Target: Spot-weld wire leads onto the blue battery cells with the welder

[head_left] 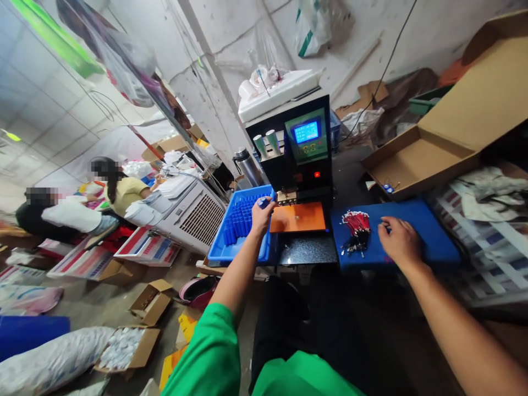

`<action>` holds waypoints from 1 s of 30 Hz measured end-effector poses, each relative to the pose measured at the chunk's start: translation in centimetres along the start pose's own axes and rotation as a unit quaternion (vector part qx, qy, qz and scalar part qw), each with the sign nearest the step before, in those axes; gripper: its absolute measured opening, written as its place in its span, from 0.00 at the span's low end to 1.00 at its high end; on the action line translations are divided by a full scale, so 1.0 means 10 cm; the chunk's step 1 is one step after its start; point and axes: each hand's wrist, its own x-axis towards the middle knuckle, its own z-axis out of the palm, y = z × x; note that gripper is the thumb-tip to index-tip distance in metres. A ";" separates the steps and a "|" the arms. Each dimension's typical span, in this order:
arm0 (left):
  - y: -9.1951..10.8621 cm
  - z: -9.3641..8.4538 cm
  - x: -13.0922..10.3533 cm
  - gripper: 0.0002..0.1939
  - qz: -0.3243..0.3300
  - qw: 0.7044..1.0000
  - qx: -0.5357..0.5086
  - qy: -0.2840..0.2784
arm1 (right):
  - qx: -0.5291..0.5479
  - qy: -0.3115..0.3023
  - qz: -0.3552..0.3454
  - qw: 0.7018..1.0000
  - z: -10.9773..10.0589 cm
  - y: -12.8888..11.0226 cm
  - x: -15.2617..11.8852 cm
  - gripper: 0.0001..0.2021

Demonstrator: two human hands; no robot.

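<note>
My left hand [262,215] is closed on a small blue cylinder [263,203], above the right edge of a blue tray [214,254]. Rows of blue cylinders [239,220] fill much of that tray. Beside it, an orange plate [297,218] lies in front of a black machine [306,184] with a lit blue screen [306,132]. My right hand [398,237] rests on a blue surface [437,236], fingers curled; whether it holds anything is hidden. Just left of it is a bundle of red and black wires with white ends [357,225].
An open cardboard box [421,154] stands behind the blue surface. A metal flask [247,166] is behind the tray. Two people [124,187] sit at the far left near a grey air cooler [193,212]. Small boxes [152,301] lie on the floor.
</note>
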 end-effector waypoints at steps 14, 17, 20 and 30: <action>-0.25 0.25 0.31 0.25 0.019 0.997 0.049 -0.063 | -0.016 0.000 0.019 1.000 0.00 -0.04 0.03 0.14; -0.27 0.23 0.33 0.23 0.030 0.993 0.086 -0.074 | -0.017 -0.002 0.024 1.000 -0.02 -0.05 0.04 0.14; -0.28 0.21 0.33 0.25 0.048 0.992 0.087 -0.078 | -0.015 -0.005 0.023 1.000 -0.04 -0.07 0.05 0.14; -0.27 0.15 0.34 0.27 0.087 0.979 0.141 -0.116 | -0.017 -0.007 0.028 0.999 -0.06 -0.08 0.07 0.14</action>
